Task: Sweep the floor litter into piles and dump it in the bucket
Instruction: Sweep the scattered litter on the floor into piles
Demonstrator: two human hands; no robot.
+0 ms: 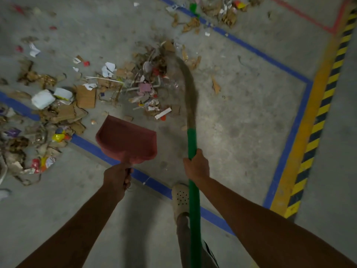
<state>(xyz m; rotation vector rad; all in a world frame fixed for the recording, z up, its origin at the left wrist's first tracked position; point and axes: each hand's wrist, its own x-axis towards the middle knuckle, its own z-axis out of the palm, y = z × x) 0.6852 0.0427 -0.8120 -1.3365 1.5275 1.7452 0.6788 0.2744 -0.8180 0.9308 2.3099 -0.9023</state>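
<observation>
Litter (143, 84), scraps of cardboard, paper and plastic, lies heaped on the concrete floor (241, 122) just ahead of the dustpan (127, 140). More is strewn to the left, across a blue tape line (92, 149). The left hand (116, 180) has its grip curled tight round the red dustpan's handle, the pan's mouth facing the heap. The right hand (197, 165) wraps its grip round the green shaft of the broom (192, 144). Its brown bristles (185, 80), blurred, reach the heap's right edge. A pale shoe (180, 198) stands on the tape beside the shaft.
</observation>
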